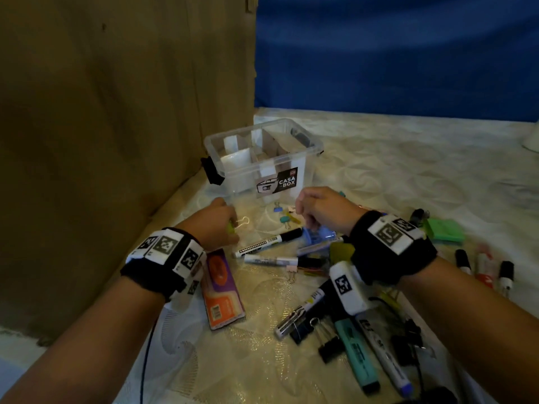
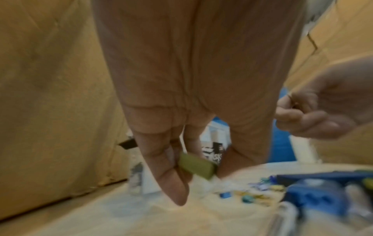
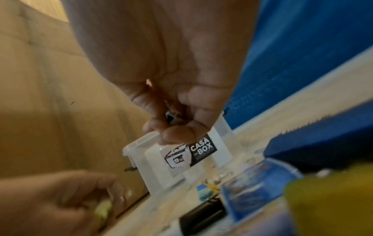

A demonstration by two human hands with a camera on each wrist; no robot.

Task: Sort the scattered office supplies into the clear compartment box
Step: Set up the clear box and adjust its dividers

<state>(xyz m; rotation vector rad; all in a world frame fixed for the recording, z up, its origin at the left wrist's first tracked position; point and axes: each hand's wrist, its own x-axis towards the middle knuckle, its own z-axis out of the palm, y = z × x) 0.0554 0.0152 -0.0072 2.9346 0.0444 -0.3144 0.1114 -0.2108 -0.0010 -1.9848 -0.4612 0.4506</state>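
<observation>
Left hand (image 1: 214, 221) pinching green binder clip (image 2: 196, 166), wire loops outward; right hand (image 1: 316, 208) curled round small dark item, identity unclear. Beyond: clear plastic compartment box (image 1: 264, 158), white dividers, far compartment holding dark object.

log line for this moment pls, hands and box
left hand: pinches green binder clip | right hand: pinches small dark item, unclear | clear compartment box: open, behind both hands | markers: loose on table
</observation>
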